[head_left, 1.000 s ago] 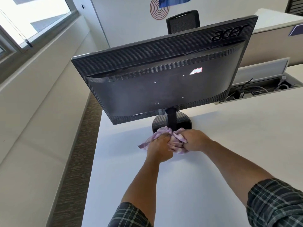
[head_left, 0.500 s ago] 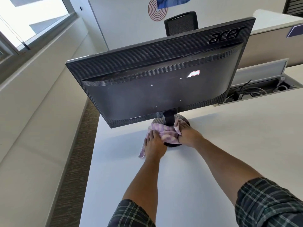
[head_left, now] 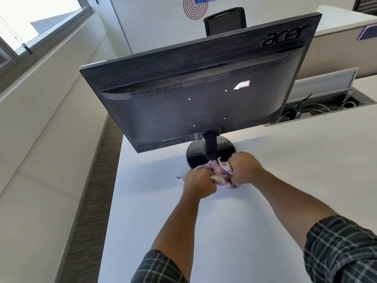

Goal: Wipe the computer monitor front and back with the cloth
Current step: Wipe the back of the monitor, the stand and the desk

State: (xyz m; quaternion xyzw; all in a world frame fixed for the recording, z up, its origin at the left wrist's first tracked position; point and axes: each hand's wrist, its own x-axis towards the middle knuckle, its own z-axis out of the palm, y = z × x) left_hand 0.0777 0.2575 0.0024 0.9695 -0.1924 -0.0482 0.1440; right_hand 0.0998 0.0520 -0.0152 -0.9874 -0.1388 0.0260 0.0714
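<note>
1. Both hands meet just below the middle of the head view: the left hand [head_left: 199,181] and the right hand [head_left: 243,170] each have fingers curled tight into the cloth [head_left: 221,174], bunching it between them on the desk [head_left: 265,190], right at the near edge of the stand base [head_left: 210,152].
2. Filling the upper middle of the frame, the monitor [head_left: 204,94] stands with its back to the camera, tilted, on a short neck [head_left: 210,146] rising from the round base. Its screen side is hidden from here.
3. Handling, as a judgement: the cloth looks thin, soft and very light, so it crumples readily and can be gripped anywhere; a flatter pad under spread fingers would probably wipe better than a wad.
4. By contrast the monitor is stiff and likely top-heavy on that narrow neck; steadying it by the side edge or the base seems safer than pushing on the panel, which could rock or turn.
5. Materials: the casing is dark matte plastic with fine horizontal ribbing across the upper band, a smoother bulged centre with four small screw points, and a small white sticker [head_left: 242,84] peeling at one corner. In pale lilac, the cloth lies wrinkled on the smooth white desk.
6. At right of frame a cable tray [head_left: 318,109] holds loose wires.
</note>
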